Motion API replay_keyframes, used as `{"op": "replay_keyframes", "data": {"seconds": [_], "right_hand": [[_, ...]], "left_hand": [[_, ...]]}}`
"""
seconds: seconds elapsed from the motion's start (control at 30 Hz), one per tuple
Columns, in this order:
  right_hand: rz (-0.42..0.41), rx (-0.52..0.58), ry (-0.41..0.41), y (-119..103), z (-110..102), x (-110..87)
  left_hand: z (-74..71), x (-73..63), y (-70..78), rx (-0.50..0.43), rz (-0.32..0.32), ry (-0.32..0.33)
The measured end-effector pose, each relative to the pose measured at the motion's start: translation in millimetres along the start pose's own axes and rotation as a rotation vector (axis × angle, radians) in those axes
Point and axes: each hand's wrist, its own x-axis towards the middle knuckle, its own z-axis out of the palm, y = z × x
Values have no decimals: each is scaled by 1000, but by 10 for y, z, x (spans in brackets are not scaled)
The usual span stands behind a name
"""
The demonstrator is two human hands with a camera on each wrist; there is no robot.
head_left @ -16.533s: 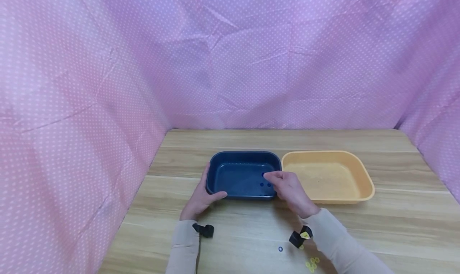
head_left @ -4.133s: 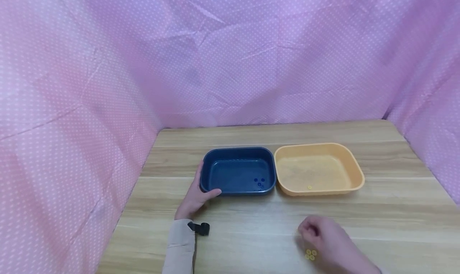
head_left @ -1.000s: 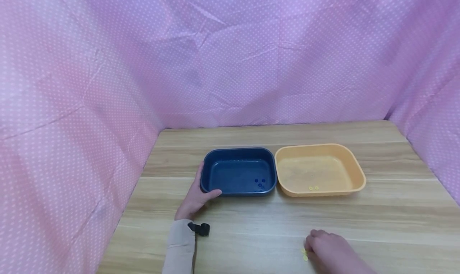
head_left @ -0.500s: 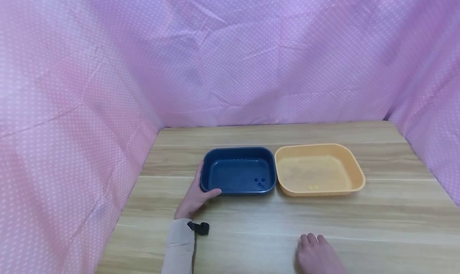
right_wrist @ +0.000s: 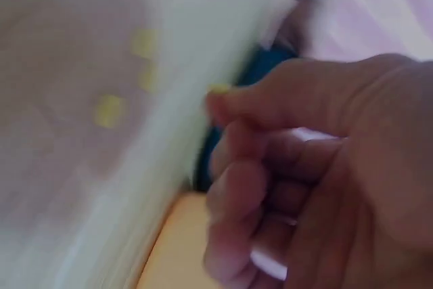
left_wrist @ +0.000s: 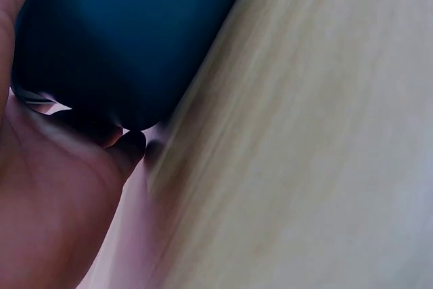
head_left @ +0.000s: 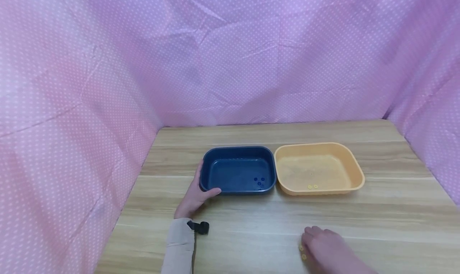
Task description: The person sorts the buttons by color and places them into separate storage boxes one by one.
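My left hand [head_left: 194, 196] grips the left end of a dark blue plastic tray [head_left: 238, 192], thumb over its front rim and fingers along the side. In the left wrist view the palm [left_wrist: 54, 201] lies against the tray's corner. Several small blue rings [head_left: 259, 183] lie inside at its right. Low in the head view is my right hand [head_left: 325, 248], over the table. The right wrist view is blurred but shows a small yellow ring [right_wrist: 218, 89] pinched at the thumb tip. Other yellow rings [head_left: 304, 257] lie on the table beside this hand.
A light orange tray [head_left: 353, 184] stands right beside the blue one, with two yellow rings [head_left: 310, 187] near its front wall. Both trays sit on a wood-grain table [head_left: 251, 234]. Pink dotted cloth [head_left: 230, 66] hangs behind and at the sides.
Over the longer span, the loose blue ring left the table and two yellow rings came into the orange tray. Just now my right hand shifted up and right, uncovering yellow rings; my left stayed.
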Motion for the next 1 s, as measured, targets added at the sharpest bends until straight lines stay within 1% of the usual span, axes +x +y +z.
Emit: {"op": "replay_keyframes", "data": {"seconds": [0.03,0.1,0.13,0.17,0.2,0.33,0.37,0.43,0.53,0.6,0.7,0.87,1.0], "right_hand": [[21,151,-7,54,-69,9],[60,427,32,178,-196,30],[88,527,58,242,-254,42],[150,632,73,299,-313,56],[203,716,112,359,-354,77],[511,1028,256,535,-452,223],[568,1103,289,564,-461,258],[620,1224,338,614,-457,305],[660,1345,369,656,-447,321],[685,1391,384,676,-444,316],[706,1428,394,697,-454,298],[702,1512,417,729,-481,279],[696,1549,439,750,-509,280]], "left_hand": [[0,4,-1,-1,-1,-2],[-2,15,-2,-2,-4,-6],[-4,22,-3,-2,-6,-10],[-7,30,-3,-1,-6,-12],[-12,38,-3,4,-5,-13],[-42,52,14,23,-8,-7],[-50,48,26,32,-15,-5],[-60,28,67,43,-28,-13],[-61,-23,169,60,-40,-36],[-55,-61,244,62,-38,-48],[-44,-97,317,56,-35,-52],[-29,-102,327,36,-39,-53],[-22,-93,309,39,-36,-54]]}}
